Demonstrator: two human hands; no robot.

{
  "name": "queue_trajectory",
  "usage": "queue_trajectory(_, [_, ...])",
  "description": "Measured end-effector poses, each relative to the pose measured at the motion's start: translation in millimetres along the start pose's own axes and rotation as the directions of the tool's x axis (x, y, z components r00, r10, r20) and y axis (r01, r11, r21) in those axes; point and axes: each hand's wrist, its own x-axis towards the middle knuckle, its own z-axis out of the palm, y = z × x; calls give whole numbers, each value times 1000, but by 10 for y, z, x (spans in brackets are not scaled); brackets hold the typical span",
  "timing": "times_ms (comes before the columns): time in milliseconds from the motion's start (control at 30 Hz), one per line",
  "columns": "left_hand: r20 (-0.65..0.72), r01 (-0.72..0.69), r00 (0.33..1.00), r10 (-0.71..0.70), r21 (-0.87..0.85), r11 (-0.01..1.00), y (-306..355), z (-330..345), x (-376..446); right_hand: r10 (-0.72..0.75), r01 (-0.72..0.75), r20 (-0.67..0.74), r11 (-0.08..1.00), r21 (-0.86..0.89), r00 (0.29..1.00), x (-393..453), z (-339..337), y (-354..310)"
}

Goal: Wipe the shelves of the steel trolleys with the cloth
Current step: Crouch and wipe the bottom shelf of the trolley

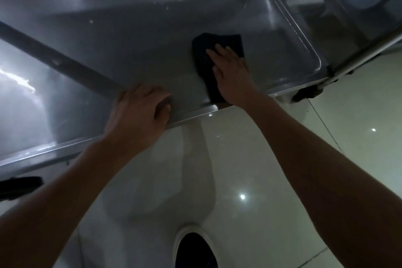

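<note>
A: Nearest items?
B: Glossy tiled floor (272, 159); a dark wheel (19, 185) at the lower left.
A: Left hand (139, 113)?
B: Fingers curled over the shelf's near rim (191, 114), gripping it.
A: Right hand (232, 72)?
B: Flat, fingers straight and slightly apart, pressing the dark cloth (214, 59) on the lower shelf (130, 45).
A: Obstructions?
B: An upper shelf (32, 98) overhangs the left side. A second trolley (339, 11) stands just beyond the right end.
</note>
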Motion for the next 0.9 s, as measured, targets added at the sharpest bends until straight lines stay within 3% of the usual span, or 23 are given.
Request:
queue_trajectory(267, [-11,82,997,-81,103,991,-318,-102,-605,-241,239,105,971,30,965,-514,319,-1133])
queue_trajectory(633, [37,97,994,-101,105,990,-325,-316,-793,-309,325,163,943,-77,937,-514,257,-1091])
queue_trajectory(900, [10,174,984,-176,102,979,-425,-283,-363,-230,229,33,973,16,973,-25,556,-1226])
